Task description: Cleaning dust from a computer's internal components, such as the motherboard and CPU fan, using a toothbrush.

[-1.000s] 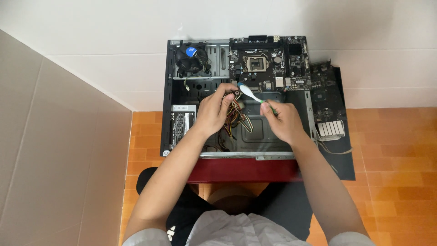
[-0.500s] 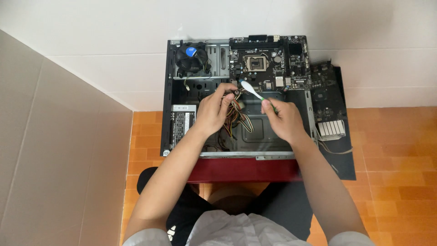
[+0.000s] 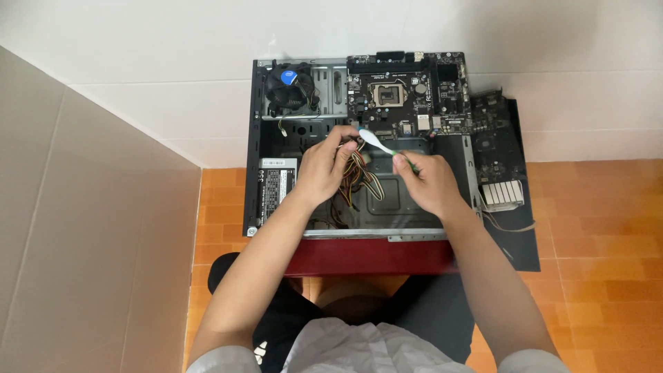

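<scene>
An open black computer case lies flat on the floor before me. My left hand grips a bundle of coloured power cables inside the case. My right hand holds a white and green toothbrush, its head pointing up-left at the cable ends by my left fingers. A motherboard rests across the far end of the case.
A cooler fan with a blue centre sits at the case's far left. The power supply lies at the left side. A graphics card rests on a black side panel to the right. A wall stands on the left.
The toothbrush head has shifted slightly left toward the cable ends held by my left hand. Both hands stay in nearly the same place.
</scene>
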